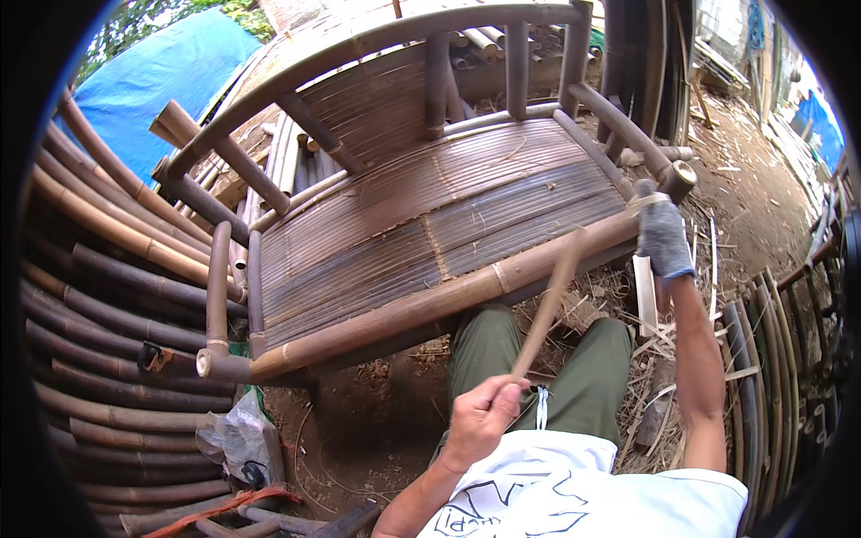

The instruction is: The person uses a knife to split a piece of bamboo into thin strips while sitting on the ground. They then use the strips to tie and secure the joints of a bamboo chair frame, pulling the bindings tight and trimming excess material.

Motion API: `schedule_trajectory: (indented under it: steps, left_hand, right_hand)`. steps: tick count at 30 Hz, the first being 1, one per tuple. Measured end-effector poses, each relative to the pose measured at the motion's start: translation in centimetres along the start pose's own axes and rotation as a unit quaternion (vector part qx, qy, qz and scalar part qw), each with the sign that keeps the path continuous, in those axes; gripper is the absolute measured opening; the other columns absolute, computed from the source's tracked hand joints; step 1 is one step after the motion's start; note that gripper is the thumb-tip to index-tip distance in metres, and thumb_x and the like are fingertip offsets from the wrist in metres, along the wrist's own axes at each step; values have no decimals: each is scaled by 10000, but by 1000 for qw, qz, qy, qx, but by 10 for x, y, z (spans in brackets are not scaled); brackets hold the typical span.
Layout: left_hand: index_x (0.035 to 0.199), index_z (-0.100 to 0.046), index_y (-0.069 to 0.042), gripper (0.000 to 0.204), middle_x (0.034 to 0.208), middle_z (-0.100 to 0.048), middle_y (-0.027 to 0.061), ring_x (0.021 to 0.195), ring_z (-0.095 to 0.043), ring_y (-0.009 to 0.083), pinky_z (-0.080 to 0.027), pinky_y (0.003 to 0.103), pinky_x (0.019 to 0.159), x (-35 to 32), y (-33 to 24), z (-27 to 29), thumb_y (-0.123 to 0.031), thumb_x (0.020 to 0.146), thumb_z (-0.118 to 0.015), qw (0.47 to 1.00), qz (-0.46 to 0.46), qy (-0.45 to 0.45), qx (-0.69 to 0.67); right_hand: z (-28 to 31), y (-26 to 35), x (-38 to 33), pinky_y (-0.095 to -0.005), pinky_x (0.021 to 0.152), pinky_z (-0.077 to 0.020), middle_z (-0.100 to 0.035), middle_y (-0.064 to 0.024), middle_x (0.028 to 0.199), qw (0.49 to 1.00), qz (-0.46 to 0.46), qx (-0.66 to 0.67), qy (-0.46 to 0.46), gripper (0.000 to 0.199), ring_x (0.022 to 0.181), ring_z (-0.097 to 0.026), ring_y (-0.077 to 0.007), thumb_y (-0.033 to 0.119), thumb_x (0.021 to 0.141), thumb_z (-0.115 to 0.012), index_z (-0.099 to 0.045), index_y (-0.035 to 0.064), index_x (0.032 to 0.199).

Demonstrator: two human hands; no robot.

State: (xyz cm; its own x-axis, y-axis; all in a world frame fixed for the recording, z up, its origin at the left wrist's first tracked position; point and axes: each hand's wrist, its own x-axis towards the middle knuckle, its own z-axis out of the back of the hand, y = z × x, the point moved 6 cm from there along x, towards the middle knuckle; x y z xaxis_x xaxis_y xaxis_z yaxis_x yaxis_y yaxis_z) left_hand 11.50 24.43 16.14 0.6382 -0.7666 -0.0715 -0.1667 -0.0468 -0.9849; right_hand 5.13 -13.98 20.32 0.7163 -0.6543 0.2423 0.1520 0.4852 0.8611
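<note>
My bare left hand point(485, 420) is closed around the lower end of a flat wooden stick point(545, 309), which slants up and to the right in front of the bench's front rail, its upper end blurred. In a grey knitted glove, my right hand point(665, 235) is curled at the right end of that rail, beside the corner joint. What its fingers grip is hidden. The dark bamboo bench point(421, 242) has a slatted seat, armrests and a curved back rail. It stands across my knees, its front rail point(448, 291) toward me.
Dark bamboo poles point(126, 354) are stacked at the left, with a clear plastic bag point(244, 435) by them. Shavings and split strips point(641, 403) litter the ground at my right. More upright bamboo pieces point(762, 359) stand farther right. A blue tarp point(166, 90) hangs at the far left.
</note>
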Motion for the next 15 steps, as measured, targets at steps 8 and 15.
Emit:
schedule_trajectory:
  steps: [8,15]
  left_hand:
    - [1174,-675,-12,207,1240,-484,63,1000,-599,143,-513,276,896,76,-17,36,15,997,-570,957,-280,-77,16]
    - [1200,-681,-17,328,1170,-597,94,933,-663,172,-586,256,769,62,6,-12,60,942,-492,968,-156,188,-57]
  right_hand:
    - [-125,72,-98,-289,381,-493,-487,-5,570,889,-287,333,127,380,407,-505,-112,388,992,-647,-637,8,972]
    - [-154,57,-73,-283,456,-515,-542,27,651,865,-229,440,73,175,508,-531,-83,216,935,-711,-641,63,986]
